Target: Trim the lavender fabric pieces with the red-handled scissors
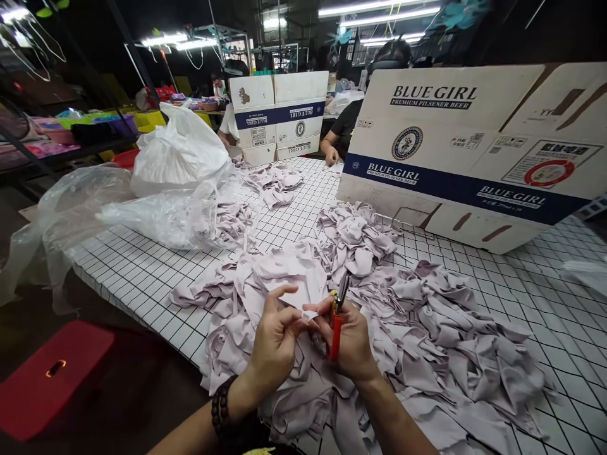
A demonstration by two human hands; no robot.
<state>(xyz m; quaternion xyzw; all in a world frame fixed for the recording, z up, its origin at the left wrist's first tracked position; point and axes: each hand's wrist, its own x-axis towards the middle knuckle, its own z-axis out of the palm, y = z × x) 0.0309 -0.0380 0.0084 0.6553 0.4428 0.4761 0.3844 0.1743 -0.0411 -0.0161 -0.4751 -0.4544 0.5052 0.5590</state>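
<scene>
- Fabric piece (291, 287), pale lilac, was pinched between both hands above the table edge; it looked light, limp and floppy, best gripped at an edge or corner.
- Left hand (275, 344) was partly closed, thumb and fingers nipping the cloth.
- Right hand (348, 341) was closed round red-handled snips (337, 319), blades pointing to twelve o'clock.
- Loose heap of similar pieces (450, 341) lay at three o'clock on the gridded table (545, 297).
- Plastic bags (175, 183) sat at ten o'clock, a beer carton (469, 145) at one o'clock.
</scene>
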